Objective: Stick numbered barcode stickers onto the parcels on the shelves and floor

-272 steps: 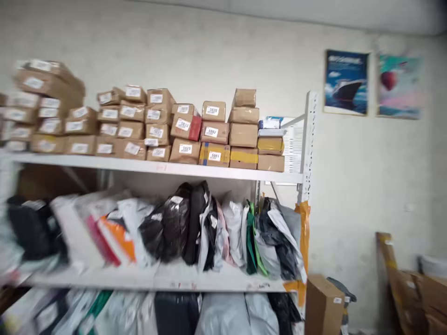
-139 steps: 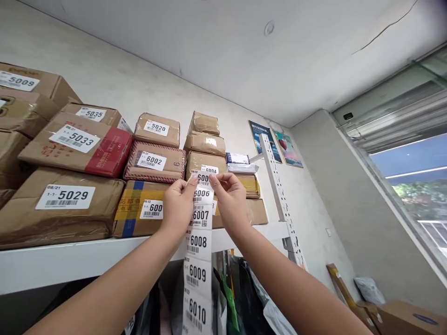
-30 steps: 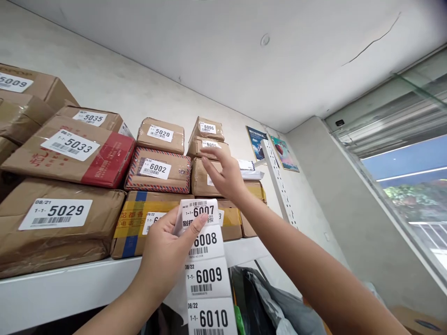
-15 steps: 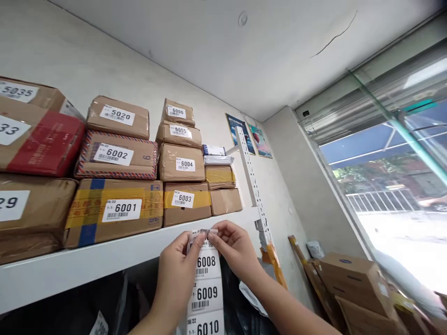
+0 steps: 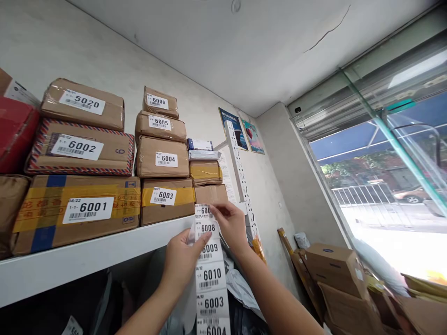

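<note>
A long, narrow strip of white paper labels [image 5: 211, 275], printed in black with numbers and barcodes, hangs nearly upright before the front edge of the white metal shelf [image 5: 104, 251], near its right end. The left hand [image 5: 183, 258] grips it beside 6008; the right hand [image 5: 231, 225] pinches the top label, its last digit covered. Below follow 6009, 6010, 6003 and 6004.

Free room above blue-white box [image 5: 199, 144]

Window glare; edges seemingly stretched.
</note>
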The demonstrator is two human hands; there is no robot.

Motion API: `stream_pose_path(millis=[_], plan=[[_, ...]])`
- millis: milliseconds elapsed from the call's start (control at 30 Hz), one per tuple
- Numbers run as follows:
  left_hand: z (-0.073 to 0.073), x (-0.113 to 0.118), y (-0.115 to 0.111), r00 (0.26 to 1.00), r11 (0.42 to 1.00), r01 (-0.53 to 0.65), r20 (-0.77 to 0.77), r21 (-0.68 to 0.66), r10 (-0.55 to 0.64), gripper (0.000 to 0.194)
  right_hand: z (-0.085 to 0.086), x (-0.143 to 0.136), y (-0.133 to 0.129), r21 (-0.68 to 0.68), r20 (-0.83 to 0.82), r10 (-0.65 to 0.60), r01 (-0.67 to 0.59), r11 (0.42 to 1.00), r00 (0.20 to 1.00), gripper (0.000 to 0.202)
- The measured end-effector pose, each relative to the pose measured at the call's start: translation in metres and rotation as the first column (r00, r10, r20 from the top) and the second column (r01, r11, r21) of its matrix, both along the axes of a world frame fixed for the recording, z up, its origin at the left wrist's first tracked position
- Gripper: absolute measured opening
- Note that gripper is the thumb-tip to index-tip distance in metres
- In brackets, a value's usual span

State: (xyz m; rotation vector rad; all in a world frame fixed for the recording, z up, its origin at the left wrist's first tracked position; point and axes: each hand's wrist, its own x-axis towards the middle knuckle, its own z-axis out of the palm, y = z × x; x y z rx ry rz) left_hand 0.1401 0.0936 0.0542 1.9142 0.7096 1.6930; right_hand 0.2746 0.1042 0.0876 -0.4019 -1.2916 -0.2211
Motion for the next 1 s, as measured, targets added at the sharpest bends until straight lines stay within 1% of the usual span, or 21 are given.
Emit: stream_pose_path(millis=[67,100,200,233,333,367,433,467,500,533,567,600,633,667,700,767,833,867,933,967,1000], plan=[[-0.001,0.001,-0.003,0.999,1.000,-0.013,-0.036,-0.002,0.013,0.040,0.017,0.010,0.009,0.033,0.022,-0.128,0.127,0.991,0.992,0.012],[-0.002,0.001,-0.005,0.999,1.000,-0.018,-0.044,-0.004,0.017,0.041,0.025,0.015,0.013,0.038,0.041,-0.171,0.170,0.985,0.984,0.010],[-0.006,0.001,-0.010,0.999,1.000,-0.001,-0.038,-0.008,0.001,0.042,0.040,0.024,0.021,0.034,0.108,-0.240,0.238,0.971,0.965,0.006],[-0.007,0.000,-0.010,0.999,1.000,0.008,-0.037,-0.011,-0.008,0.042,0.042,0.026,0.022,0.029,0.111,-0.268,0.266,0.963,0.957,0.003],[-0.009,-0.001,-0.009,0.999,0.999,0.029,-0.034,-0.022,-0.029,0.043,0.041,0.025,0.023,0.023,0.077,-0.391,0.391,0.920,0.917,0.029],[-0.010,-0.001,-0.008,0.999,0.999,0.031,-0.037,-0.021,-0.032,0.044,0.040,0.024,0.022,0.032,0.113,-0.412,0.411,0.911,0.904,0.030],[-0.009,-0.001,-0.007,0.999,1.000,0.018,-0.046,0.012,-0.018,0.045,0.036,0.023,0.019,0.075,0.225,-0.408,0.402,0.913,0.885,0.018],[-0.008,-0.002,-0.006,0.999,0.999,0.005,-0.046,0.046,-0.003,0.046,0.033,0.022,0.015,0.092,0.257,-0.384,0.373,0.923,0.887,0.012],[-0.007,-0.003,-0.006,0.999,0.996,-0.007,-0.044,0.087,0.011,0.047,0.029,0.021,0.011,0.089,0.256,-0.340,0.328,0.941,0.905,0.009],[-0.006,-0.004,-0.007,0.999,0.991,-0.022,-0.036,0.131,0.027,0.047,0.025,0.020,0.005,0.061,0.243,-0.257,0.250,0.966,0.935,0.012],[-0.004,-0.005,-0.008,0.998,0.984,-0.044,-0.025,0.174,0.049,0.048,0.020,0.019,-0.001,0.003,0.240,-0.132,0.135,0.991,0.962,0.018],[-0.001,-0.007,-0.009,0.997,0.976,-0.065,-0.015,0.210,0.070,0.047,0.015,0.017,-0.008,-0.079,0.255,0.029,-0.009,0.997,0.966,0.022],[0.002,-0.008,-0.010,0.996,0.968,-0.084,-0.008,0.238,0.088,0.047,0.010,0.015,-0.013,-0.166,0.274,0.193,-0.152,0.974,0.942,0.024],[0.005,-0.009,-0.011,0.996,0.965,-0.091,0.003,0.246,0.093,0.044,0.005,0.013,-0.018,-0.231,0.282,0.324,-0.264,0.936,0.903,0.023],[0.008,-0.009,-0.013,0.997,0.970,-0.080,0.032,0.231,0.075,0.040,0.002,0.010,-0.021,-0.262,0.276,0.401,-0.334,0.906,0.873,0.021],[0.014,-0.007,-0.014,0.989,0.990,0.019,0.143,0.143,-0.040,0.031,-0.003,0.006,-0.023,-0.240,0.213,0.442,-0.392,0.888,0.871,0.018],[0.020,-0.002,-0.013,0.957,0.989,0.134,0.252,0.065,-0.146,0.039,-0.002,0.002,-0.022,-0.225,0.135,0.473,-0.438,0.871,0.871,0.022],[0.022,0.000,-0.012,0.950,0.986,0.156,0.267,0.055,-0.165,0.041,0.000,0.001,-0.021,-0.231,0.102,0.501,-0.470,0.852,0.859,0.026],[0.025,0.005,-0.011,0.967,0.990,0.111,0.221,0.088,-0.128,0.037,0.004,-0.001,-0.021,-0.234,0.053,0.554,-0.529,0.816,0.831,0.029],[0.026,0.007,-0.011,0.975,0.991,0.082,0.195,0.107,-0.102,0.040,0.006,-0.001,-0.022,-0.231,0.042,0.566,-0.543,0.808,0.824,0.028],[0.028,0.008,-0.011,0.978,0.990,0.079,0.185,0.118,-0.100,0.041,0.008,-0.001,-0.023,-0.221,0.041,0.560,-0.539,0.813,0.828,0.025]])
